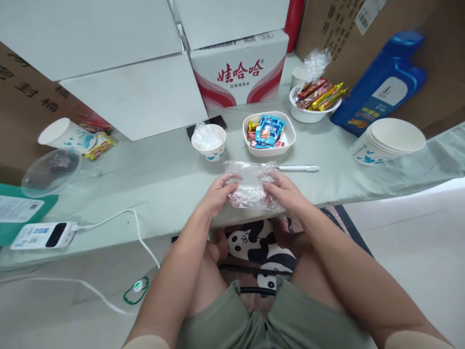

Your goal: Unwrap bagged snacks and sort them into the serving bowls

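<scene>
A clear plastic bag (250, 182) is stretched between my two hands at the table's front edge. My left hand (220, 191) grips its left side, with the thumb on top and the fingers showing through the film. On its right side my right hand (285, 189) pinches it in the same way. Something reddish shows at the bag's lower left corner, too blurred to name. Just beyond the bag are a paper cup (209, 141) with crumpled clear plastic in it and a white bowl (269, 134) of blue and red snack packets. A white pen-like utensil (298, 168) lies to the right.
A white bowl (315, 112) of wrapped snack bars, a blue bottle (381, 82) and stacked paper cups (387, 140) stand at right. White boxes (238, 72) line the back. At left are a tipped cup (67, 135), a clear lid (53, 172) and a white device (43, 236) with a cable.
</scene>
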The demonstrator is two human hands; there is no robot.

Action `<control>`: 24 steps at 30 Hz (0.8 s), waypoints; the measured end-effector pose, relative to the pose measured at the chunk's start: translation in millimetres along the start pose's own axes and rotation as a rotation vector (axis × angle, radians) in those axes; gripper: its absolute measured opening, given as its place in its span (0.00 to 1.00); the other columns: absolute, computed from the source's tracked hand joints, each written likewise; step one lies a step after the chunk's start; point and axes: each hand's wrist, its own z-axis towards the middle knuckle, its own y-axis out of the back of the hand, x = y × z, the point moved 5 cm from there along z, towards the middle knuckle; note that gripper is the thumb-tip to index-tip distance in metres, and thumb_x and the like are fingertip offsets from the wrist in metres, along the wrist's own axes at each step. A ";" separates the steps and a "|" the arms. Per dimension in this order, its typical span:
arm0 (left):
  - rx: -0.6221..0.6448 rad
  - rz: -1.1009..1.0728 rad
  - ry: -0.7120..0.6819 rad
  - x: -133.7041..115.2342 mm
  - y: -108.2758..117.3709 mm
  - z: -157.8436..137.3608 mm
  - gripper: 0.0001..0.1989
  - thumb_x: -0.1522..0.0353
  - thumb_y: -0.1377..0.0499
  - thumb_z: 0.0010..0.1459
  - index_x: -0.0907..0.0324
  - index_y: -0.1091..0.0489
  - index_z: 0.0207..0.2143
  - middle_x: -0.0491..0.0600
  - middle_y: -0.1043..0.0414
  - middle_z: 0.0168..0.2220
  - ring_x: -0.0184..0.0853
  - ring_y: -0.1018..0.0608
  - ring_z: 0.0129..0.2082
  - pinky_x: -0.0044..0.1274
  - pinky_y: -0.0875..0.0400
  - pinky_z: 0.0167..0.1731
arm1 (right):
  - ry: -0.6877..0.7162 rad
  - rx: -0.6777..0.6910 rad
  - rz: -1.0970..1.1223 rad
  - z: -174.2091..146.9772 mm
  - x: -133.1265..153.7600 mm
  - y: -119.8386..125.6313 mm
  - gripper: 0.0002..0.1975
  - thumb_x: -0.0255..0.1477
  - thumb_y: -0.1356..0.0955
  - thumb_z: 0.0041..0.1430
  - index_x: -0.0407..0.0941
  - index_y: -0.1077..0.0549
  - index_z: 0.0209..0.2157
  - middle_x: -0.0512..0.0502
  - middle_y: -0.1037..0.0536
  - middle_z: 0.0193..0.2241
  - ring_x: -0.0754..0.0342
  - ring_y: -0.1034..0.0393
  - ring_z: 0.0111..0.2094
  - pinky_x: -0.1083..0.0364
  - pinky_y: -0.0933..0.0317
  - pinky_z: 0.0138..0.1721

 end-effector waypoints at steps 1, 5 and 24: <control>-0.003 -0.028 -0.003 -1.1 0.9 0.1 0.15 0.66 0.31 0.45 0.56 0.28 0.37 0.37 0.36 0.17 0.27 0.32 0.14 0.18 0.37 0.14 | -0.006 -0.006 0.059 -0.8 0.5 0.8 0.19 0.38 0.28 0.48 0.50 0.29 0.42 0.58 0.28 0.16 0.56 0.34 0.16 0.56 0.37 0.21; 0.038 -0.182 -0.004 -7.7 4.4 -1.4 0.12 0.66 0.32 0.42 0.57 0.30 0.29 0.40 0.33 0.19 0.29 0.27 0.17 0.20 0.31 0.17 | 0.047 -0.018 0.285 -0.9 4.3 4.9 0.12 0.36 0.29 0.43 0.49 0.28 0.32 0.55 0.28 0.20 0.57 0.35 0.19 0.55 0.36 0.21; -0.051 0.316 -0.427 0.8 -19.2 -15.4 0.19 0.60 0.34 0.52 0.59 0.29 0.44 0.53 0.24 0.44 0.37 0.22 0.43 0.26 0.27 0.42 | 0.182 -0.013 -0.057 3.1 -2.3 -8.1 0.11 0.38 0.29 0.49 0.46 0.29 0.29 0.53 0.28 0.25 0.57 0.37 0.26 0.57 0.42 0.30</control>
